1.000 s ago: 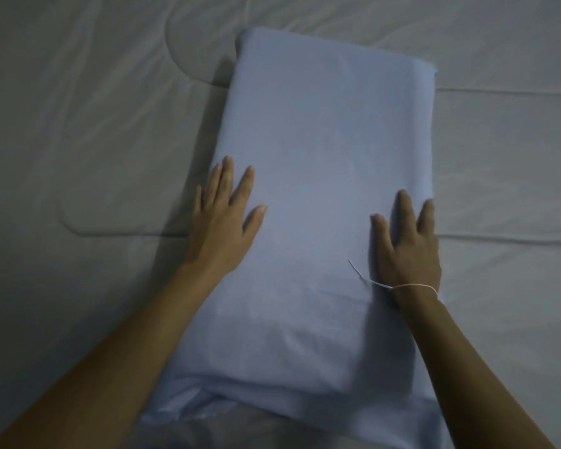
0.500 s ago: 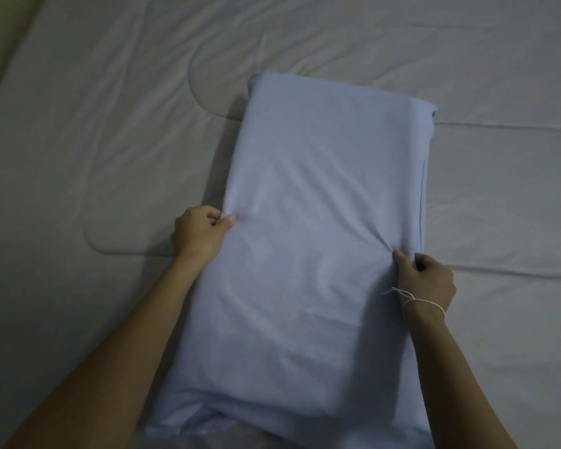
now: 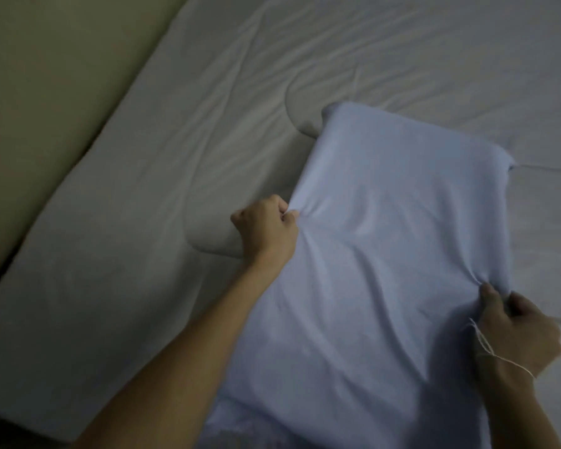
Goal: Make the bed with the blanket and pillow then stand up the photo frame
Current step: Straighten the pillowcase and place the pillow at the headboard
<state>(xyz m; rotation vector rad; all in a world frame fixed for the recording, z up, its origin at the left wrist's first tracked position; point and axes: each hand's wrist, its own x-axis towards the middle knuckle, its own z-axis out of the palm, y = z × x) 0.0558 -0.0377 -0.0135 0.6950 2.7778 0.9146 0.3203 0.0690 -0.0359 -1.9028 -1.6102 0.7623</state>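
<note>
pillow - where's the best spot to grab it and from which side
Grip the pillow by its two long side edges near the middle, one hand coming in from each side. It is long, soft and lies flat on the blanket, so a single end grip would probably let it sag. The left hand and right hand already bunch the cover there.

We see a pale blue pillow (image 3: pixel 395 254) lying lengthwise, slightly angled, on a grey quilted blanket (image 3: pixel 175 189) spread over the bed. Its cover is bunched into creases at both long edges, where our left hand (image 3: pixel 266 228) and right hand (image 3: pixel 515 328) grip the fabric. The blanket shows soft wrinkles and stitched seams.
</note>
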